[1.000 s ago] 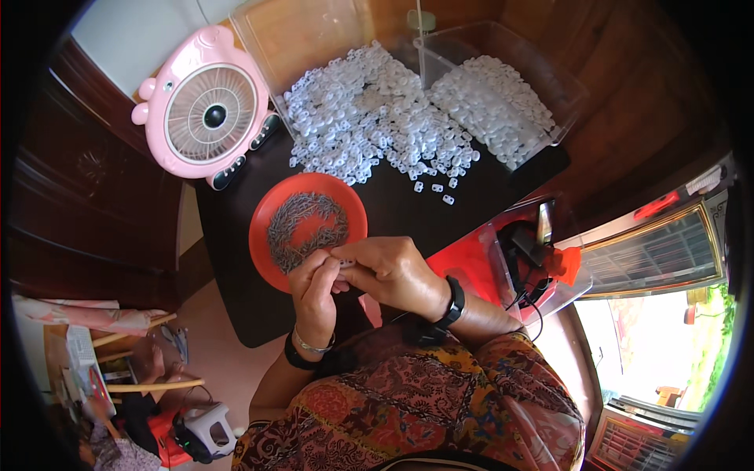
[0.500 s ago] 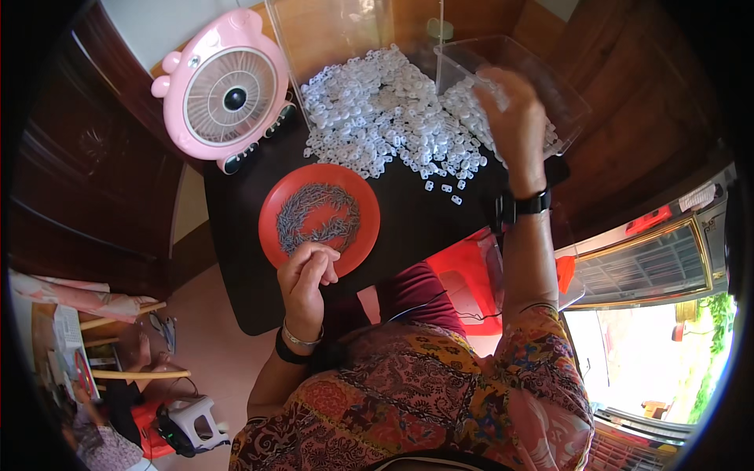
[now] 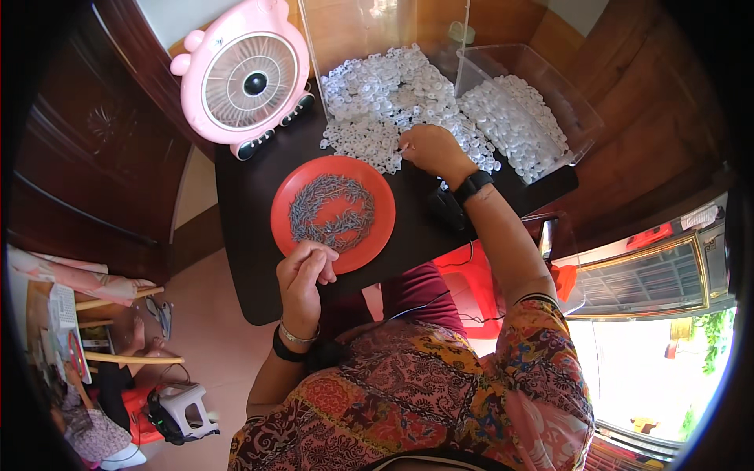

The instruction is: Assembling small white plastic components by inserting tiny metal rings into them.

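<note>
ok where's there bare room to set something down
Two patches of dark tabletop look bare: left of the red plate, in front of the pink fan, and right of the plate, up to the black object near the right hand. The back is crowded by heaped white pieces and a clear bin; the left hand is at the plate's near rim.

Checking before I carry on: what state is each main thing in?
White pieces: loosely heaped.
Red plate: face up.
Grey pieces: loose, on the plate.
Left grip: curled shut, contents hidden.
Right grip: bent, fingertips at the heap's edge, hold unclear.
Clear bin: open, partly filled.
Pink fan: upright; running or off unclear.
</note>
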The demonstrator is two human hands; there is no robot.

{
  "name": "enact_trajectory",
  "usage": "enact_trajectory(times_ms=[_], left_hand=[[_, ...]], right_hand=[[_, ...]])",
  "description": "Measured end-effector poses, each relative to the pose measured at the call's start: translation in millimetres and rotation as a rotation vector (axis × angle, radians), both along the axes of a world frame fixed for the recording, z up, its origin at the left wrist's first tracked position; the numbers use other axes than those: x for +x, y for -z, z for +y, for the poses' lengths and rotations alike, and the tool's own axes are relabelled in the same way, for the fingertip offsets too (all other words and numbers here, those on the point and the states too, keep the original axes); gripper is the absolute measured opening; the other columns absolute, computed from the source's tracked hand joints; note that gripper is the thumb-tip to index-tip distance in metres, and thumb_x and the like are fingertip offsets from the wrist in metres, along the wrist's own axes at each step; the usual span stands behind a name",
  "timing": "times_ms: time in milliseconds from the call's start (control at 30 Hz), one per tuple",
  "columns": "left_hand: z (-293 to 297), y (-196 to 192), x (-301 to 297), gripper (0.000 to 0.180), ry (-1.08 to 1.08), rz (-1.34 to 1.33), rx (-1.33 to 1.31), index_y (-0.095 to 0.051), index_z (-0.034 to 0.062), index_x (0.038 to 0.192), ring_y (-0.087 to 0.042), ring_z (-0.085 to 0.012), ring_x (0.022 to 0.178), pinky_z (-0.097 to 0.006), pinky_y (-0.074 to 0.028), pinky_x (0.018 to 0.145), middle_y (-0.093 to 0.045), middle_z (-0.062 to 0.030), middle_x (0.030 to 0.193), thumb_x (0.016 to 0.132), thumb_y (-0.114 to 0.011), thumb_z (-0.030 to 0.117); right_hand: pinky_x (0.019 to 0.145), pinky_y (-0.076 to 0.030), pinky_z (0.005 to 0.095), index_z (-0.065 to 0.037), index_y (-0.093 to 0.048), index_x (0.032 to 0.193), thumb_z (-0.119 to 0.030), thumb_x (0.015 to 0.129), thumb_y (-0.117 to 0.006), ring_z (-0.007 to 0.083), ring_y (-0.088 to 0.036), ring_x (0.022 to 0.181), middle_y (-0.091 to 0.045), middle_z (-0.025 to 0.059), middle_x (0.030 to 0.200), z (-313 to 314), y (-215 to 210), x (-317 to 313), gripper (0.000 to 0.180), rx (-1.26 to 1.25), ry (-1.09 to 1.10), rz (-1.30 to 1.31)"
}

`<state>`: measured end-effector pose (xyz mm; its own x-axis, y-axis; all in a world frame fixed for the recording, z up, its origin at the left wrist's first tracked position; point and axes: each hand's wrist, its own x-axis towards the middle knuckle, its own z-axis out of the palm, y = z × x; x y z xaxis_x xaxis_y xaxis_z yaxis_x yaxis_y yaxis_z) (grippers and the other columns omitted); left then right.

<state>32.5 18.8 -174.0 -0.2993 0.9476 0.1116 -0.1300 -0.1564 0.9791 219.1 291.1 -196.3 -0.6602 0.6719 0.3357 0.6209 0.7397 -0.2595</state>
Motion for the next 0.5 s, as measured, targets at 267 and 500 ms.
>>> enact_trajectory(times_ms=[267,500], left_hand=[[-2,2,-2,0.022,0.022,0.001,-0.001,-0.061,-0.0008,0.082,-0.046,-0.0078,0.056,-0.022,-0.035,0.054,-0.051,-0.001,0.061,0.091,-0.046,0.013],[-5,0,0,0.022,0.025,-0.008,-0.003,-0.061,-0.0002,0.082,-0.046,-0.0067,0.056,-0.021,-0.035,0.054,-0.051,-0.0001,0.061,0.092,-0.046,0.012]], right_hand=[[0.07,-0.047,0.0485,-0.007,-0.063,0.077,-0.019,0.081,-0.048,0.0381,-0.061,0.079,-0.064,0.0174,0.079,0,-16,-11,0.021,-0.101,0.069,-0.337],[0.068,-0.049,0.0443,-0.003,-0.065,0.081,-0.016,0.08,-0.051,0.0358,-0.062,0.073,-0.064,0.0189,0.077,-11,-16,3,0.019,-0.003,-0.009,-0.054]])
